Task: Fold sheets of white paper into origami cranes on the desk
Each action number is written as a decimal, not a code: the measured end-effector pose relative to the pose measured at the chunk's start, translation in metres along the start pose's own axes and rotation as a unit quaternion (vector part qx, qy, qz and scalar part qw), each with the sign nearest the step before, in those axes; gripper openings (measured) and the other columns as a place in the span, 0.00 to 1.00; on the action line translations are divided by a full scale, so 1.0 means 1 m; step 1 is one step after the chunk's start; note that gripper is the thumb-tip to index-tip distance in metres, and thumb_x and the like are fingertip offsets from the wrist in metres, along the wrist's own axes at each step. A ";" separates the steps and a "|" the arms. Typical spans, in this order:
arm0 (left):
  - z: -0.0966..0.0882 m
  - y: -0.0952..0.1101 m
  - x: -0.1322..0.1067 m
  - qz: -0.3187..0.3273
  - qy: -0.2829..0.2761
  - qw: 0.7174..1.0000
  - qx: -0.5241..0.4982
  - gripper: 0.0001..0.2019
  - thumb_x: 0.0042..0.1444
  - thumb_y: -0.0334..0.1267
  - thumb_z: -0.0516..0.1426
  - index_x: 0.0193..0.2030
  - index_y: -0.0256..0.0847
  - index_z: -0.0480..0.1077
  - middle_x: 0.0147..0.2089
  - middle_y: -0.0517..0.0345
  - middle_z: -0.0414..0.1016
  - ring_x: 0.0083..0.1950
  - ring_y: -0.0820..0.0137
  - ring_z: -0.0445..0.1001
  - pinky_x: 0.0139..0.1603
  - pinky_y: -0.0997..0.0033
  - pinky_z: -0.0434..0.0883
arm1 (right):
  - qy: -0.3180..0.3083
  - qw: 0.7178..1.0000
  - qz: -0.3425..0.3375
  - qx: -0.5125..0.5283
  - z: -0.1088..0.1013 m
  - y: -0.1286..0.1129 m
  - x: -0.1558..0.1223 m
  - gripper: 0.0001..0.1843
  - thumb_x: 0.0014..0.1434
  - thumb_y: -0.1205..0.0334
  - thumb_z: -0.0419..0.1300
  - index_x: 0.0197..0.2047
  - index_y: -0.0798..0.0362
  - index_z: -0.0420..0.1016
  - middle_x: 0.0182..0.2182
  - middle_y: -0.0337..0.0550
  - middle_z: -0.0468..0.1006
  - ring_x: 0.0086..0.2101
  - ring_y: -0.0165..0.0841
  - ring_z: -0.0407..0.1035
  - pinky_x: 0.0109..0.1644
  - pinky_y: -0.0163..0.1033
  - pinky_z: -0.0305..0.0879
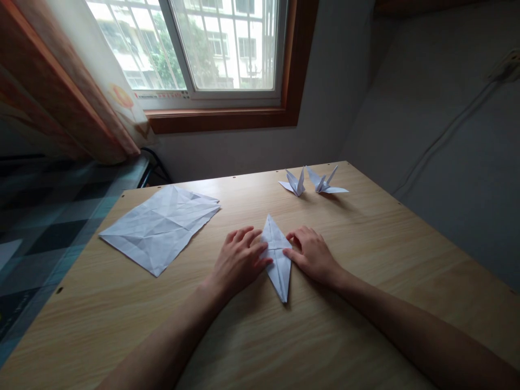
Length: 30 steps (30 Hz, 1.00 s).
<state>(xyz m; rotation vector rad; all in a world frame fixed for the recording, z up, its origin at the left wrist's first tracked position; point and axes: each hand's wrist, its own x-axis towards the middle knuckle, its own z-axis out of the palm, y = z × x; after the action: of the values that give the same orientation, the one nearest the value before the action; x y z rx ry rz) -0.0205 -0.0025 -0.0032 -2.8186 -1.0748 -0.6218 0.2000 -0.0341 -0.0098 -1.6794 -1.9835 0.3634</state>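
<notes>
A white paper folded into a long diamond (pixel 278 260) lies flat on the wooden table (pixel 365 260) in front of me. My left hand (pixel 239 257) rests on its left edge, fingers stretched out and pressing the paper down. On the opposite side my right hand (pixel 311 253) touches the right edge with its fingers flat and its fingertips on the fold. Neither hand grips anything.
Two finished paper cranes (pixel 296 183) (pixel 325 183) stand at the far side of the table. Creased white sheets (pixel 160 225) lie stacked at the left. A window, a curtain and a checked bedcover (pixel 49 227) are behind and left; a grey wall is on the right.
</notes>
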 end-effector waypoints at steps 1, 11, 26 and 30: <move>0.000 0.000 0.000 -0.001 0.000 1.000 -0.002 0.12 0.57 0.47 0.60 0.44 0.44 0.76 0.55 0.48 0.74 0.59 0.51 0.67 0.56 0.48 0.64 | -0.015 1.000 0.011 0.012 -0.001 -0.001 0.001 0.10 0.54 0.61 0.66 0.39 0.52 0.73 0.36 0.43 0.76 0.39 0.39 0.68 0.44 0.43 0.59; 0.000 0.000 0.000 -0.032 0.041 0.998 -0.030 0.19 0.53 0.43 0.64 0.50 0.41 0.70 0.58 0.46 0.71 0.57 0.53 0.68 0.55 0.51 0.66 | -0.020 0.975 0.077 0.208 -0.001 -0.008 0.002 0.03 0.52 0.66 0.62 0.29 0.53 0.71 0.22 0.35 0.69 0.25 0.30 0.62 0.29 0.35 0.56; -0.007 0.003 -0.002 -0.007 0.234 0.958 -0.166 0.04 0.60 0.31 0.56 0.36 0.40 0.73 0.25 0.62 0.75 0.23 0.76 0.68 0.28 0.76 0.67 | 0.236 0.922 -0.164 0.260 -0.005 -0.015 -0.010 0.08 0.60 0.71 0.60 0.38 0.49 0.78 0.32 0.40 0.78 0.32 0.30 0.73 0.36 0.35 0.70; -0.008 0.009 -0.007 0.007 0.293 0.941 -0.166 0.05 0.59 0.28 0.57 0.37 0.41 0.72 0.27 0.63 0.78 0.22 0.79 0.71 0.28 0.79 0.68 | 0.290 0.903 -0.227 0.221 -0.006 -0.015 -0.016 0.12 0.59 0.75 0.59 0.38 0.47 0.77 0.37 0.41 0.78 0.37 0.32 0.75 0.42 0.38 0.73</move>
<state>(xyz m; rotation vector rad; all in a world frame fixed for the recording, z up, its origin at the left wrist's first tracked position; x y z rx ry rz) -0.0218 -0.0150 0.0019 -2.5753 -0.8884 -1.6413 0.1924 -0.0529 -0.0003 -0.8664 -1.6082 0.1024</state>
